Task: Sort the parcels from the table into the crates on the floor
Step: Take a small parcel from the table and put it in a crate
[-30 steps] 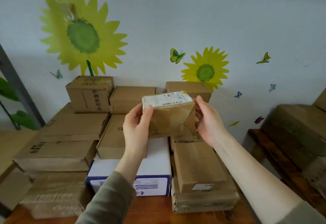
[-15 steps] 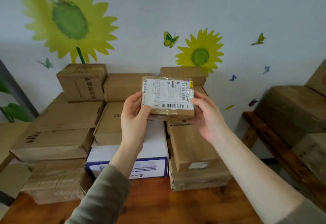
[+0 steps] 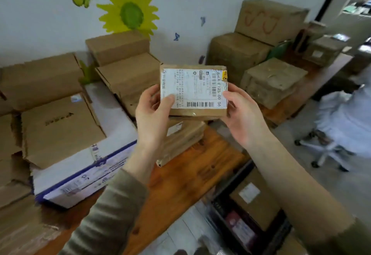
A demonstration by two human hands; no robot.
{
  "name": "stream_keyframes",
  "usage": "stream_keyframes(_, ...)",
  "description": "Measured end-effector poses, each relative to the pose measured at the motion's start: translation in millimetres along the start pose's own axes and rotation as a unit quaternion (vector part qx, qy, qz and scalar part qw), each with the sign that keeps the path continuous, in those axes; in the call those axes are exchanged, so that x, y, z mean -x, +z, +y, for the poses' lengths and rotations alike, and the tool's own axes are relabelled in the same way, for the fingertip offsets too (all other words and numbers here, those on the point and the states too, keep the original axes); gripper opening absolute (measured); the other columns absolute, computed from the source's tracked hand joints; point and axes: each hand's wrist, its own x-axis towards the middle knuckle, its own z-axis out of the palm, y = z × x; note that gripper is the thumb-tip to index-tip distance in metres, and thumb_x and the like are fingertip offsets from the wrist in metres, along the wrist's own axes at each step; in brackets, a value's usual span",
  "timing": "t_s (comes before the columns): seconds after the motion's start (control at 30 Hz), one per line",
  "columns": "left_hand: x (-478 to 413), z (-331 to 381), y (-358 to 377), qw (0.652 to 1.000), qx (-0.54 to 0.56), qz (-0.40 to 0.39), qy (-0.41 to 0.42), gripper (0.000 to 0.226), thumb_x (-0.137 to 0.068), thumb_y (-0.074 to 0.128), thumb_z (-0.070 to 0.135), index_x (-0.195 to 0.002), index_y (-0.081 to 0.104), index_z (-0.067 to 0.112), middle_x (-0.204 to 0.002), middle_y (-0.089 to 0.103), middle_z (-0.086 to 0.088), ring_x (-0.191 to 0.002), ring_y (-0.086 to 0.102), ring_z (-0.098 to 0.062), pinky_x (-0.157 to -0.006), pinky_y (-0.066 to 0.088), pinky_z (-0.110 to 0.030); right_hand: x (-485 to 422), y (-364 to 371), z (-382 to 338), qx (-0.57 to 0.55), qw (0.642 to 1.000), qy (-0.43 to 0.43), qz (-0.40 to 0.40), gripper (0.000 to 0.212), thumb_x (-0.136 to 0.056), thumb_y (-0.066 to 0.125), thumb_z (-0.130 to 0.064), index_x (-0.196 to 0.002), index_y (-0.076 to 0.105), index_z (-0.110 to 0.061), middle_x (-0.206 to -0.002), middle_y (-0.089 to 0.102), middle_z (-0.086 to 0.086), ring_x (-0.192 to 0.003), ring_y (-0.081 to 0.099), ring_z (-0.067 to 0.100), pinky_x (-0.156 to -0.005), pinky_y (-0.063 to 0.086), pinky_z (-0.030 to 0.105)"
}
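A small brown cardboard parcel (image 3: 193,91) with a white shipping label and barcode faces me, held up above the table's right end. My left hand (image 3: 153,112) grips its left edge, thumb on the label. My right hand (image 3: 242,114) grips its right edge. Below on the wooden table (image 3: 180,178) lie more parcels: a white and blue box (image 3: 84,172), a brown box on top of it (image 3: 58,130) and a flat taped parcel (image 3: 180,138). A dark crate (image 3: 247,208) on the floor at lower right holds a brown labelled box.
Stacked brown boxes (image 3: 124,62) fill the back of the table against the flowered wall. A second wooden bench (image 3: 289,106) at right carries large boxes (image 3: 271,82). A wheeled chair base (image 3: 325,150) stands on the floor at far right.
My view has swung right and down, bringing the floor crate and chair into sight. The parcel, first tilted to show its label, stays held in both hands and has moved toward the table's right end.
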Motion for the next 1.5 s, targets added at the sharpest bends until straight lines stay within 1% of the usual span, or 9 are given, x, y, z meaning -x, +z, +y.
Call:
stream_keyframes(0.13,31,-28,37,0.994,-0.006,-0.099,-0.047,0.031,-0.091,0.058,0.015,-0.12,0.051,0.019,-0.118,0.063,-0.002,-0.105,0.063,-0.014,-0.088,0.055,-0.032,37,-66,14,-0.028,0.996,0.013,0.084,0.039,-0.089,0.056,-0.005,-0.128,0.052,-0.009,-0.114,0.068,0.009,-0.104,0.066,0.023,-0.082,0.055,0.038)
stream_keyframes(0.23,55,-51,66,0.984,-0.015,-0.156,-0.086,0.029,-0.091,0.058,0.012,-0.119,0.051,0.018,-0.117,0.063,-0.004,-0.105,0.063,-0.017,-0.089,0.054,-0.034,64,-111,23,-0.032,0.987,0.015,0.154,0.041,-0.088,0.053,-0.004,-0.129,0.052,-0.004,-0.118,0.065,0.014,-0.093,0.069,0.02,-0.061,0.055,0.025)
stream_keyframes(0.33,74,-77,94,0.974,-0.041,-0.196,-0.106,0.036,-0.09,0.057,0.009,-0.126,0.05,0.012,-0.114,0.064,-0.003,-0.099,0.065,-0.013,-0.08,0.055,-0.024,86,-146,33,-0.054,0.976,0.018,0.212,0.037,-0.089,0.049,-0.002,-0.126,0.056,-0.005,-0.113,0.067,0.015,-0.075,0.069,0.014,-0.05,0.049,0.018)
stream_keyframes(0.57,99,-130,160,0.952,-0.116,-0.231,-0.166,0.035,-0.09,0.057,0.011,-0.124,0.049,0.016,-0.107,0.062,0.004,-0.102,0.063,-0.013,-0.081,0.055,-0.026,93,-234,57,-0.059,0.96,0.082,0.262,0.037,-0.09,0.048,-0.004,-0.126,0.055,-0.007,-0.118,0.066,0.014,-0.106,0.064,0.026,-0.072,0.053,0.031)
stream_keyframes(0.83,121,-198,236,0.922,-0.172,-0.216,-0.272,0.033,-0.091,0.053,0.005,-0.122,0.049,0.016,-0.086,0.059,0.012,-0.079,0.062,-0.004,-0.056,0.052,-0.013,76,-330,84,-0.059,0.941,0.174,0.285,0.032,-0.092,0.047,-0.007,-0.122,0.057,-0.009,-0.111,0.069,0.011,-0.101,0.066,0.023,-0.073,0.056,0.032)
stream_keyframes(0.93,124,-222,250,0.91,-0.19,-0.215,-0.298,0.037,-0.091,0.054,0.006,-0.128,0.048,0.011,-0.093,0.06,0.007,-0.084,0.062,-0.007,-0.064,0.054,-0.018,71,-353,93,-0.062,0.936,0.2,0.285,0.023,-0.093,0.049,-0.004,-0.111,0.06,-0.013,-0.103,0.071,0.007,-0.087,0.069,0.017,-0.068,0.057,0.028)
stream_keyframes(1.13,123,-278,261,0.895,-0.222,-0.195,-0.334,0.04,-0.091,0.057,0.011,-0.129,0.047,0.009,-0.117,0.058,-0.004,-0.106,0.06,-0.019,-0.09,0.052,-0.034,57,-386,138,-0.064,0.923,0.245,0.29,0.044,-0.092,0.053,-0.003,-0.134,0.045,-0.008,-0.117,0.066,0.01,-0.097,0.067,0.019,-0.066,0.056,0.025)
stream_keyframes(1.3,122,-337,260,0.873,-0.211,-0.186,-0.399,0.057,-0.087,0.064,0.019,-0.136,0.036,0.007,-0.123,0.058,-0.008,-0.095,0.064,-0.017,-0.082,0.055,-0.034,39,-405,179,-0.037,0.913,0.285,0.29,0.04,-0.095,0.047,-0.006,-0.133,0.048,-0.019,-0.118,0.065,0.003,-0.087,0.065,0.012,-0.058,0.052,0.02)
stream_keyframes(1.5,109,-413,245,0.84,-0.251,-0.231,-0.422,0.092,-0.085,0.067,0.022,-0.149,0.0,0.034,-0.143,0.041,-0.007,-0.09,0.066,-0.017,-0.059,0.058,-0.031,13,-430,239,0.013,0.906,0.326,0.269,0.044,-0.094,0.05,-0.004,-0.133,0.049,-0.023,-0.112,0.062,-0.004,-0.082,0.061,0.004,-0.052,0.046,0.01)
